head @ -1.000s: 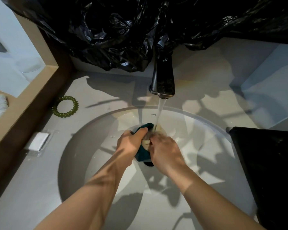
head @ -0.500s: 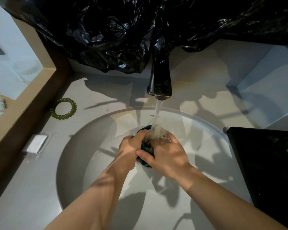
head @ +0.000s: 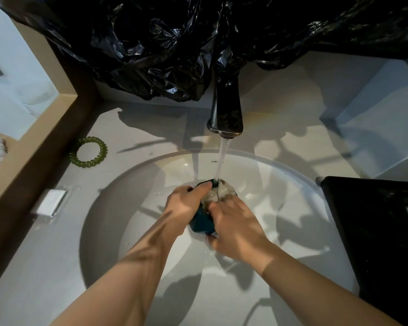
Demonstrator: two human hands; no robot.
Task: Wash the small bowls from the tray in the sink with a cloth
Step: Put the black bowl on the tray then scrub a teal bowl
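Glossy crinkled black plastic sheet [head: 174,43], dark polished metal faucet [head: 226,114]

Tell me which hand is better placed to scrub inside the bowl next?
The right hand: it holds the pale cloth inside the teal bowl under the tap, while the left hand grips the bowl.

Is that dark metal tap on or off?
On: water streams from the dark metal tap onto the pale cloth and small teal bowl.
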